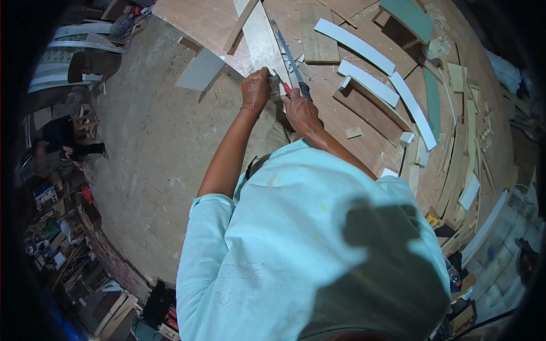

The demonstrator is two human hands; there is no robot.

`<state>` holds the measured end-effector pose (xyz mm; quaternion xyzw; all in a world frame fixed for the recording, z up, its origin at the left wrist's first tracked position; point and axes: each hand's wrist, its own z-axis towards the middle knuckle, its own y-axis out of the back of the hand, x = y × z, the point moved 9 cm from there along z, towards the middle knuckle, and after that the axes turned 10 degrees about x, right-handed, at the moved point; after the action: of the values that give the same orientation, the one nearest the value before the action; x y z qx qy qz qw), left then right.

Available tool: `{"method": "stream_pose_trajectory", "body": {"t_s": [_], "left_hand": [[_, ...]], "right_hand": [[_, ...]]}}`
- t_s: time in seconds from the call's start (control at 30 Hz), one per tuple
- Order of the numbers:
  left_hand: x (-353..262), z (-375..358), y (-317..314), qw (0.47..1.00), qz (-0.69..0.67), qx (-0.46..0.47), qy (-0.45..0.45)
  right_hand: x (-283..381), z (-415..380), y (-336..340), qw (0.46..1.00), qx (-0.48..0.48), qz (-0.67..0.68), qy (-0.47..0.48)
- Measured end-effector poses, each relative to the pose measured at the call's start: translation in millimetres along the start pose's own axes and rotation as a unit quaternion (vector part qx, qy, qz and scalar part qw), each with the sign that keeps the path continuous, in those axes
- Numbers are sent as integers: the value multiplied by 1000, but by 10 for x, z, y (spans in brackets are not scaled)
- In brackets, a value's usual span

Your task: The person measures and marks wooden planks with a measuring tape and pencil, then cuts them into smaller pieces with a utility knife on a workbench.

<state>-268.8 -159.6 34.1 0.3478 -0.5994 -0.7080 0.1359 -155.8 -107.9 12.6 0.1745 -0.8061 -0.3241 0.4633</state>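
Note:
My left hand (pixel 256 90) is closed at the near end of a pale, smooth board (pixel 263 50), its fingers pinched at the board's edge; what they grip is hidden. My right hand (pixel 302 113) wraps round a slim tool with a red handle (pixel 286 88), whose thin shaft points toward my left fingers. The tool's exact kind is too small to tell. Just beyond my right knuckles lies a handsaw (pixel 289 54) with a toothed blade and dark handle. A narrow wooden strip (pixel 242 27) rests across the pale board.
Curved white pieces (pixel 358 45) and a brown-sided piece (pixel 369 108) lie on the plywood worktop (pixel 324 91). A green-topped piece (pixel 408 20) stands at the back. Wood strips (pixel 463 142) pile up at the right. A seated person (pixel 62 139) is at the far left.

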Motion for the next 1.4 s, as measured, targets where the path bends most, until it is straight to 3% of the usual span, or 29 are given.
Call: {"method": "stream_pose_trajectory", "body": {"t_s": [1.4], "left_hand": [[-3, -3, 8, 1000, 2, 6, 9]], "right_hand": [[-42, -9, -6, 1000, -15, 14, 2]]}}
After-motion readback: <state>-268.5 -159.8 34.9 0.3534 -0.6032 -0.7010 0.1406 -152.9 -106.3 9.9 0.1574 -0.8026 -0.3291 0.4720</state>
